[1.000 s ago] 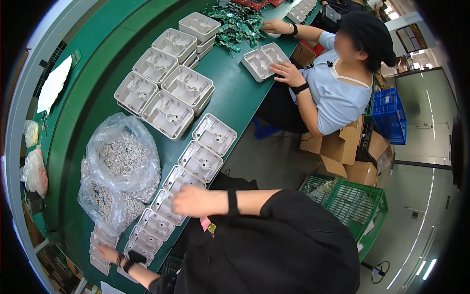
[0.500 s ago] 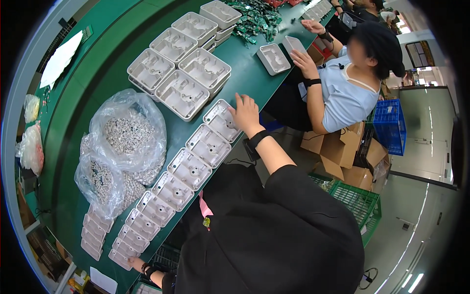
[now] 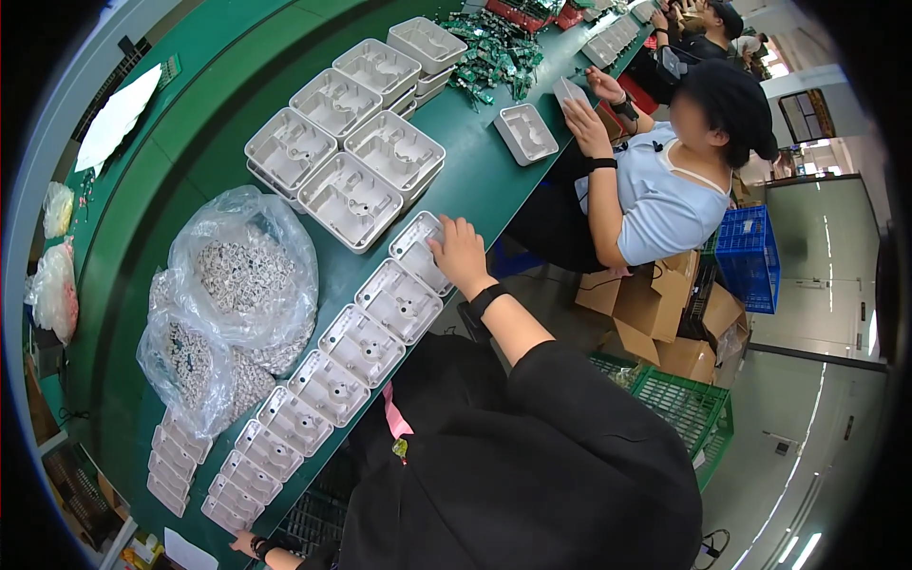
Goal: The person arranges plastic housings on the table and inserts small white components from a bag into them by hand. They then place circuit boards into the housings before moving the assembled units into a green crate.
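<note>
A row of several light-grey plastic housings runs along the near edge of the green table. At its far end, my right hand rests on the last housing, fingers spread over its right side. My left hand is at the near end of the row, beside the nearest housing. Only part of this hand shows, low in the view, with its fingers stretched out. Round holes and moulded posts can be seen inside the housings.
Stacked grey housings stand beyond the row. To the left are clear bags of small white parts and a shorter row of housings. Green circuit boards lie in a heap at the back. A co-worker sits at right, holding a housing.
The view has shifted a little. My right hand stays on the far housing, slightly further left and lower. My left hand has slid toward the near end of the row.
</note>
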Motion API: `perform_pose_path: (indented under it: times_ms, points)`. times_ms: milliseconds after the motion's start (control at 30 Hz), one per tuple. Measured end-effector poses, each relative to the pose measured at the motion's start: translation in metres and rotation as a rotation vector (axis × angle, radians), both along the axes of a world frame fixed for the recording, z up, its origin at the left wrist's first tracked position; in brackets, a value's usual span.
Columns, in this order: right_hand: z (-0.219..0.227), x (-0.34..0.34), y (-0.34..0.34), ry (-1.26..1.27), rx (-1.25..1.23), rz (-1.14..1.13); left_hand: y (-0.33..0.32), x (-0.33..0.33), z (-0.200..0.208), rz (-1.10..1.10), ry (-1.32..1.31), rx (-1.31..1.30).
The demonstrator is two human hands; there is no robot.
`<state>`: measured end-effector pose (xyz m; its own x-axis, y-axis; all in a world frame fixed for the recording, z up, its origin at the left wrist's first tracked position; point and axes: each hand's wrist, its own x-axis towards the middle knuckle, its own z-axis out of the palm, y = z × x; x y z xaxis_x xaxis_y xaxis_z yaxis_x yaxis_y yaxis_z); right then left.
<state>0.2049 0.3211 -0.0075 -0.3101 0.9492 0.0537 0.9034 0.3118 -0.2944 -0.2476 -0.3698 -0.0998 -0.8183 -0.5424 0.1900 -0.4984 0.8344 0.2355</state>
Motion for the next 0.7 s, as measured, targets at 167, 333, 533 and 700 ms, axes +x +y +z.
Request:
perform_pose_path:
  times_ms: [167,333,533,700]
  points:
    - [-0.003,-0.011,-0.005,0.045,-0.087,0.053,-0.021,-0.030,0.011,-0.421,-0.488,-0.401]
    - [-0.008,0.003,0.007,0.053,-0.112,0.012,-0.020,-0.041,0.016,-0.714,-0.918,-0.686]
    - [-0.003,-0.006,0.003,0.002,-0.258,-0.076,0.004,-0.010,0.026,-0.191,-0.445,-0.100]
    - [-0.005,-0.006,0.006,-0.023,-0.250,-0.009,0.033,0.001,0.038,-0.115,-0.552,-0.204]
